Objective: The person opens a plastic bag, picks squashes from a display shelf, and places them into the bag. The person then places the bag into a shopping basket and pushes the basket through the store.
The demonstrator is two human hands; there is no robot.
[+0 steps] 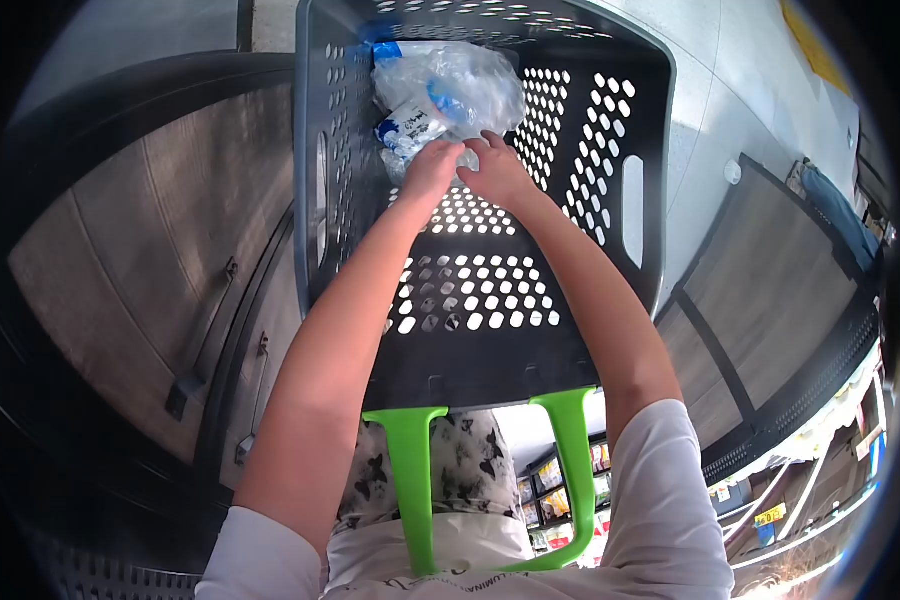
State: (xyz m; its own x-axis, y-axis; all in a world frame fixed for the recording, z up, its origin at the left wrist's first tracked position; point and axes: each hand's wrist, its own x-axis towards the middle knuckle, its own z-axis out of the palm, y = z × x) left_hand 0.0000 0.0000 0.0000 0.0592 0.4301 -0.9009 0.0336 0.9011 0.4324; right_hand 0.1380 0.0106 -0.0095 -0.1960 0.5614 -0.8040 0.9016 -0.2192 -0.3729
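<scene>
A crumpled clear plastic bag (480,85) with blue print lies at the far end of a dark grey perforated basket (480,370). Below it, to the left, is a second crumpled piece of plastic packaging (410,128) with blue and white print and dark lettering. Both my hands reach into the basket and meet at the bag's near edge. My left hand (432,172) is closed, its fingertips pinching the clear plastic. Close beside it, my right hand (500,175) has its thumb and fingers bent around the same plastic. The fingertips are partly hidden by the folds.
A green handle (415,490) hangs from the basket's near edge, against my body. Dark-framed brown panels (150,230) stand on the left, with another framed panel (770,270) on the right. Shelves with colourful packages (550,490) show below, past the handle.
</scene>
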